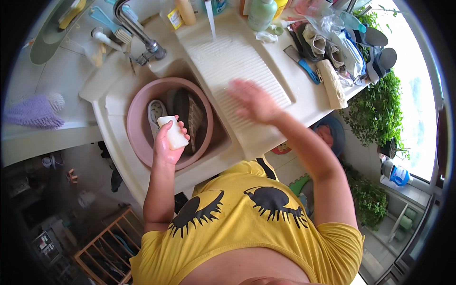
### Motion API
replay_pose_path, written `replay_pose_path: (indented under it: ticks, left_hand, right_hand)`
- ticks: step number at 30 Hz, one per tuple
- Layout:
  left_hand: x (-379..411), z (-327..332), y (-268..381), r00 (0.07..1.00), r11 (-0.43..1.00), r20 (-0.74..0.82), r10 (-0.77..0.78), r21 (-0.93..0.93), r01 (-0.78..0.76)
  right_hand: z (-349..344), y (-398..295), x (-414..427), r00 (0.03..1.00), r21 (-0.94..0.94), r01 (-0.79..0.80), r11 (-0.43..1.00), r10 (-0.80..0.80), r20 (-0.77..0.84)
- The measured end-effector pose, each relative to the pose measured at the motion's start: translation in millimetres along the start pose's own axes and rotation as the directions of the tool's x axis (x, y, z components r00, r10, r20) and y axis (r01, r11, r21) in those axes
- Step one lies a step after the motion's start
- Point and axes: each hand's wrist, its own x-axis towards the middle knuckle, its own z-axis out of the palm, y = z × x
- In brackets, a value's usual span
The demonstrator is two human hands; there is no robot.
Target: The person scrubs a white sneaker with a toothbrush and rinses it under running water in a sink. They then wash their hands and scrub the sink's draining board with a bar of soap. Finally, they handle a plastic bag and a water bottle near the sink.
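My left hand (170,142) grips a white bar of soap (173,132) above a pink plastic basin (132,117). Inside that basin, set in the sink, lie a white shoe (155,110) and a dark shoe (192,121); my hand and the soap partly hide the white one. Blurred by motion, my right hand (253,101) is over the ridged washboard (228,60) of the sink counter, its fingers stretched out and nothing visible in them. Whether its palm touches the ridges I cannot tell. A stream of water (211,23) falls onto the washboard's far end.
A chrome faucet (155,50) rises behind the basin. Bottles, including a green pump bottle (262,14), line the back. Along the right lie a blue-handled scraper (308,69), a beige roll (332,83) and several shoes (315,41). A purple cloth (34,111) lies left.
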Motion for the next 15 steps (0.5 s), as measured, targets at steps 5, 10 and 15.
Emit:
replay_pose_path:
  ticks: [5,10,15]
  left_hand:
    - [-6.4,-18.4,-13.2,0.999,0.999,-0.034,-0.023,-0.031,0.021]
    - [-10.8,-28.1,-22.6,0.999,0.998,-0.024,-0.029,-0.053,0.028]
    - [-21.4,-22.0,-15.8,0.999,0.999,-0.023,0.025,-0.036,-0.025]
  right_hand:
    - [-9.8,42.1,-29.9,0.962,-0.265,-0.272,0.925,0.261,-0.078]
    - [27.7,-16.8,-15.0,0.954,-0.159,-0.29,0.944,0.272,-0.124]
    - [58.5,-100.4,25.8,1.0,-0.016,0.023,1.0,-0.024,-0.019]
